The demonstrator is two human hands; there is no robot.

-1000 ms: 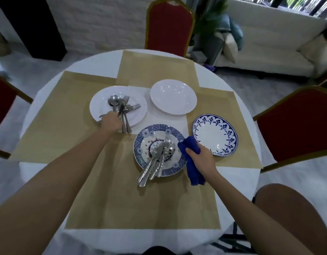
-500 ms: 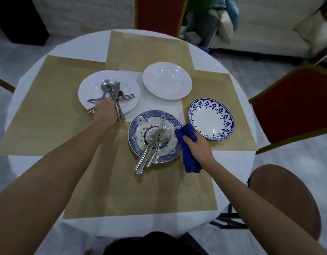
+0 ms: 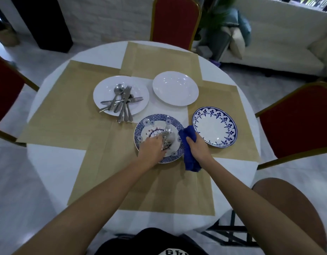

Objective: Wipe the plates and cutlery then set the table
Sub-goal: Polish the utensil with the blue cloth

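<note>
On the blue patterned plate (image 3: 149, 122) near me lies a bunch of cutlery (image 3: 167, 137). My left hand (image 3: 151, 150) lies over that plate and its fingers close on the cutlery handles. My right hand (image 3: 196, 148) grips a blue cloth (image 3: 188, 144) beside the plate's right rim. A white plate (image 3: 105, 91) at the left holds a pile of forks, spoons and knives (image 3: 122, 101). An empty white plate (image 3: 175, 88) sits at the back. A blue-rimmed plate (image 3: 215, 132) lies at the right.
The round white table (image 3: 54, 168) carries tan placemats (image 3: 67, 116). Red chairs stand at the far side (image 3: 174, 21), at the left (image 3: 4, 89) and at the right (image 3: 297, 118). A brown stool (image 3: 291, 214) is by my right arm. A white sofa (image 3: 280, 37) is behind.
My left hand has left the cutlery pile on the white plate and moved right onto the blue patterned plate, taking hold of the cutlery there. My right hand keeps the cloth.
</note>
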